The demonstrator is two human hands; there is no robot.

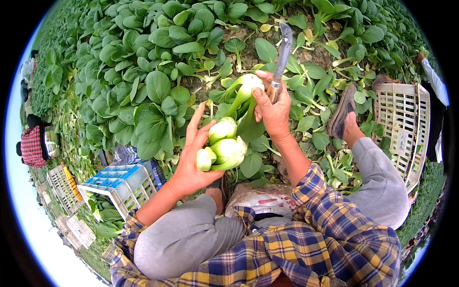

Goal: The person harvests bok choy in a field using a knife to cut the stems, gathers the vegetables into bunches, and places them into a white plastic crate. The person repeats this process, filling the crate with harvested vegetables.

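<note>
My left hand (pixel 186 165) cradles several heads of bok choy (pixel 228 152), their pale cut bases turned up toward me. Its fingers point away from me, partly spread along the bunch's left side. In my right hand (pixel 276 109) is a knife (pixel 284 52) with a brown handle, its curved blade pointing up and away. The thumb and fingers of that same hand also grip another bok choy head (pixel 247 86) by its white base, its leaves hanging toward the bunch. Both hands are above the ground, close together.
Dense bok choy plants (pixel 158 86) grow ahead and to the left. Loose leaves (pixel 306 122) litter the soil. A white-and-blue crate (pixel 114 184) holding greens stands at my left, a cream crate (pixel 399 126) at my right. Another person (pixel 32 146) in red check is at far left.
</note>
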